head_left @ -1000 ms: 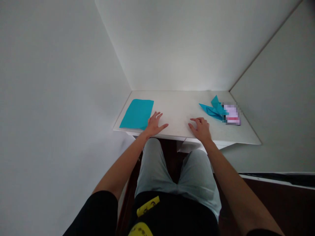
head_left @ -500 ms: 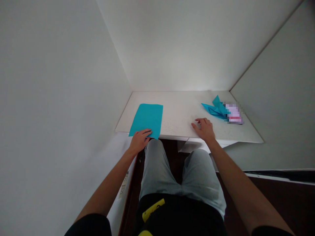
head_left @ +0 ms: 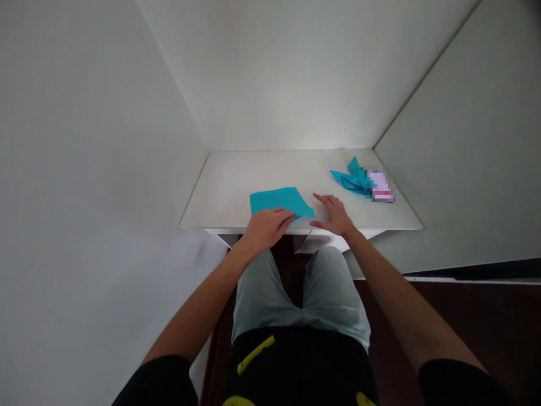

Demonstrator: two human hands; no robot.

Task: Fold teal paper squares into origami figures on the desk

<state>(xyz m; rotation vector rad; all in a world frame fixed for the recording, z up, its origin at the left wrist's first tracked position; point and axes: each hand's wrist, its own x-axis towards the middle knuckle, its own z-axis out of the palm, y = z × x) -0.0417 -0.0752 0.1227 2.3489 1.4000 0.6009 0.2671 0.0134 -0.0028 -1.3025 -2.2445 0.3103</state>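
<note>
My left hand (head_left: 267,225) presses flat on the sheet (head_left: 279,202), not gripping; my right hand (head_left: 333,215) rests open just beside it.

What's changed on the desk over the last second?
The left hand reached the flat blue sheet at the desk's left and dragged it rightward to the front middle, turning it. The right hand stays flat on the white desk. The folded blue paper stays at the far right.

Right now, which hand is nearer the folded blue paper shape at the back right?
Right. The right hand lies just left and in front of the folded blue paper shape; the left hand is farther left.
</note>
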